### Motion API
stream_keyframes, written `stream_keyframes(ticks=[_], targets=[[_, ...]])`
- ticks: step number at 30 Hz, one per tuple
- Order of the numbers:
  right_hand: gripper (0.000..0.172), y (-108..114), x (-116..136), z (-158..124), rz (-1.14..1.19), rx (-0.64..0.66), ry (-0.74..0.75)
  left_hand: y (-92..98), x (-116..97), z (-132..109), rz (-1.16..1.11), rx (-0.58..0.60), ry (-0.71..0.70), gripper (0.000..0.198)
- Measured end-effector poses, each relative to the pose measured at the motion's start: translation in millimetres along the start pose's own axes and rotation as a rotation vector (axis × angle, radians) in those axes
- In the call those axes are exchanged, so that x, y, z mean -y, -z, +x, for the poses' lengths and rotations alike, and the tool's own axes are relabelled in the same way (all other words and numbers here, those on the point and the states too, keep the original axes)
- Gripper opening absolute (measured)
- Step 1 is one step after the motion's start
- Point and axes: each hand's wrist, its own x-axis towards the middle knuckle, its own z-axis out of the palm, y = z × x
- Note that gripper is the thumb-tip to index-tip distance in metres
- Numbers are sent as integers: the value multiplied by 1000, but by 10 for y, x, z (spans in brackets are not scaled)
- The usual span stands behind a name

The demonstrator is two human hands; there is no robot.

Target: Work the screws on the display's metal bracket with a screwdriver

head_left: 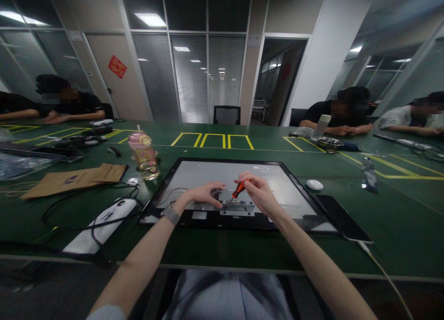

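A flat monitor panel (pixel 194 174) lies face down on the green table, its grey metal back up inside a black frame. A small metal connector bracket (pixel 237 207) sits near its front edge. My right hand (pixel 258 193) grips an orange-handled screwdriver (pixel 238 189), tip pointing down at the bracket. My left hand (pixel 204 193) rests on the panel just left of the bracket, fingers curled and pressing down; a watch is on that wrist. Thin red and white wires (pixel 171 195) run across the panel's left part.
A black phone (pixel 342 217) with a cable lies right of the panel, a white round object (pixel 314 185) behind it. Left are a pink-lidded bottle (pixel 143 155), brown paper bags (pixel 74 178) and a white device with black cables (pixel 100 223). Other people sit at the table's far sides.
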Motion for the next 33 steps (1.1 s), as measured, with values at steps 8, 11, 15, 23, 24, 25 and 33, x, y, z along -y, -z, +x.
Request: stream_keyframes(ticks=[8, 11, 15, 23, 24, 25, 33], targets=[[24, 13, 37, 1, -99, 32, 24, 15, -38, -28, -16, 10, 8, 81], [16, 33, 39, 3, -191, 9, 70, 22, -84, -37, -9, 11, 20, 79], [21, 51, 28, -5, -217, -21, 48, 28, -95, -43, -14, 14, 33, 81], [23, 33, 80, 10, -270, 59, 89, 18, -50, -33, -11, 8, 26, 80], [20, 29, 84, 8, -277, 55, 96, 16, -48, -28, -5, 8, 22, 79], [17, 27, 85, 5, -279, 48, 100, 15, -48, -24, 2, 7, 17, 79], [28, -9, 148, -27, -306, 70, 85, 18, -80, -35, -1, 0, -16, 75]])
